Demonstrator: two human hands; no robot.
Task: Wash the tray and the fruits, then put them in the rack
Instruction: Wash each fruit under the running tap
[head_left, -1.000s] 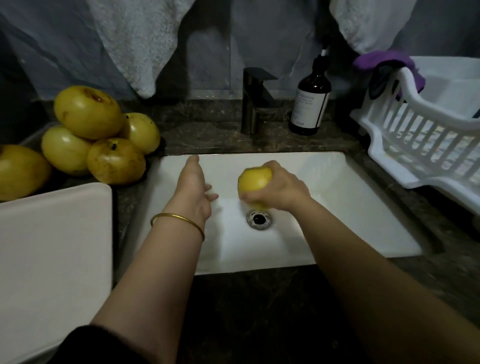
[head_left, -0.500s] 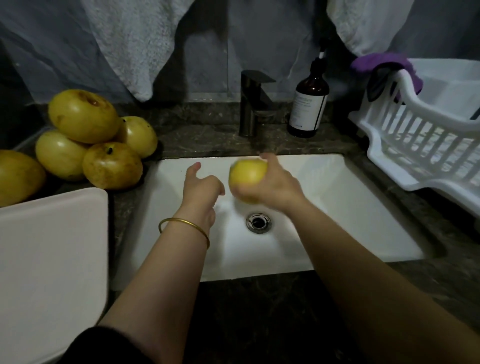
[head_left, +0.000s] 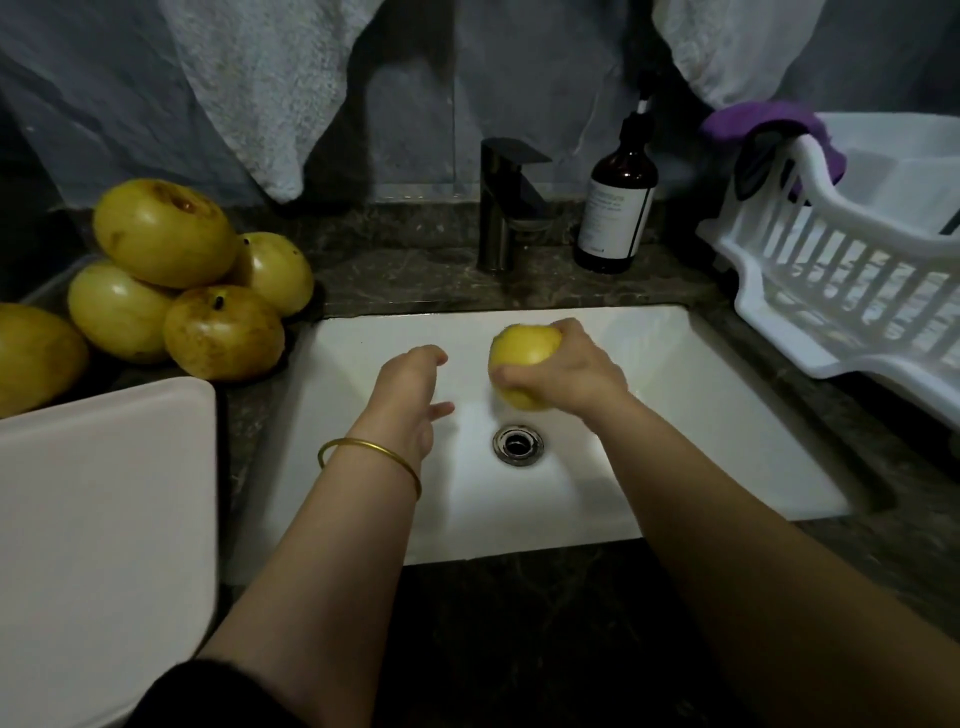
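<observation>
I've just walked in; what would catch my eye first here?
The right hand grips a yellow fruit over the white sink, above the drain. The left hand hangs open beside it. More yellow fruits are piled left of the sink, and a white rack stands to its right.

A thin gold bangle (head_left: 374, 445) is worn on the left wrist, a black sleeve (head_left: 208, 696) is seen on the left arm at the lower left of the frame, and the right forearm (head_left: 737, 519) is left uncovered.
</observation>
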